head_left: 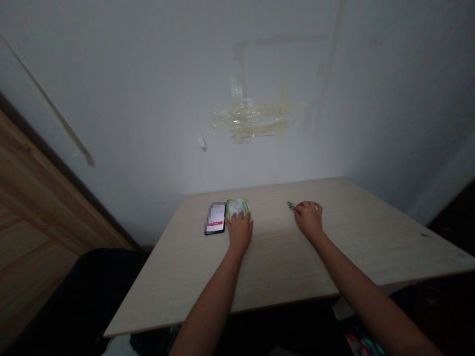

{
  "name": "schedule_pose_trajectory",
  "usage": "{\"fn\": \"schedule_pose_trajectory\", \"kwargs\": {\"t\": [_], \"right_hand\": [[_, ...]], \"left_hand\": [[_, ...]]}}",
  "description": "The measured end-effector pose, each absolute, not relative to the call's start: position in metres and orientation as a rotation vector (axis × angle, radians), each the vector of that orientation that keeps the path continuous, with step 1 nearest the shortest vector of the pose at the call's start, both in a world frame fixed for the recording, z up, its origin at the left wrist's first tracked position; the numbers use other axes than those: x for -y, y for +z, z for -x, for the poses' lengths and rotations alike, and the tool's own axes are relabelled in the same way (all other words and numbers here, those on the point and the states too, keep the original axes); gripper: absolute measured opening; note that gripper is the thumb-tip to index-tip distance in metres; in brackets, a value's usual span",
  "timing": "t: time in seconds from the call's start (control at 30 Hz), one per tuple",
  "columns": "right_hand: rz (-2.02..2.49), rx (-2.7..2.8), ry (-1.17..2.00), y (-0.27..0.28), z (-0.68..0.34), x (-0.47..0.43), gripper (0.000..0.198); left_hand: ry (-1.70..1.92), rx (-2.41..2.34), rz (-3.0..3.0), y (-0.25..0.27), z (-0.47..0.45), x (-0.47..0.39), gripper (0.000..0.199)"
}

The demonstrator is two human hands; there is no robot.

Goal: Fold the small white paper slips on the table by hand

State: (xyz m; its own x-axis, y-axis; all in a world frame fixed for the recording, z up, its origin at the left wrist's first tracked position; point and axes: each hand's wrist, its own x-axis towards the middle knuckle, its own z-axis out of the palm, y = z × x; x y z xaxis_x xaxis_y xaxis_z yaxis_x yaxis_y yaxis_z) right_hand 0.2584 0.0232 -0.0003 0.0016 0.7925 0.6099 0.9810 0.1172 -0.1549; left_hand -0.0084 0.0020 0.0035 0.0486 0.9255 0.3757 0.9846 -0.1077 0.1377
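Note:
My left hand [239, 228] lies with fingers spread on the near part of a flat green and white packet [238, 205]. Just left of that packet, a phone [215, 218] rests face up with its screen lit. Over on the right, my right hand [308, 215] has its fingers closed on a small flat piece with a dark green and white pattern [291, 205]. Only the left tip of this piece shows; my fingers cover the rest, so its kind is unclear.
Both forearms reach over the near edge of a pale wooden table [282, 267]. Behind it rises a wall [148, 99] with strips of clear tape [256, 118]. A dark chair-like shape [100, 287] stands at the left, beside wooden panelling [33, 198].

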Motion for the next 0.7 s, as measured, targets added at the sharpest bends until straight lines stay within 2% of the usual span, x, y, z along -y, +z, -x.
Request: {"fn": "schedule_pose_trajectory", "kwargs": {"t": [0.23,0.7], "right_hand": [[1.641,1.927,-0.374,-0.0015,-0.2491,-0.0194,0.024],[1.9,1.909,-0.375,-0.0016,-0.2534,-0.021,0.03]], "left_hand": [[-0.615,1.927,2.161,0.0071,0.009,0.0005,0.029],[-0.687,1.926,2.104,0.012,0.0094,-0.0027,0.032]]}}
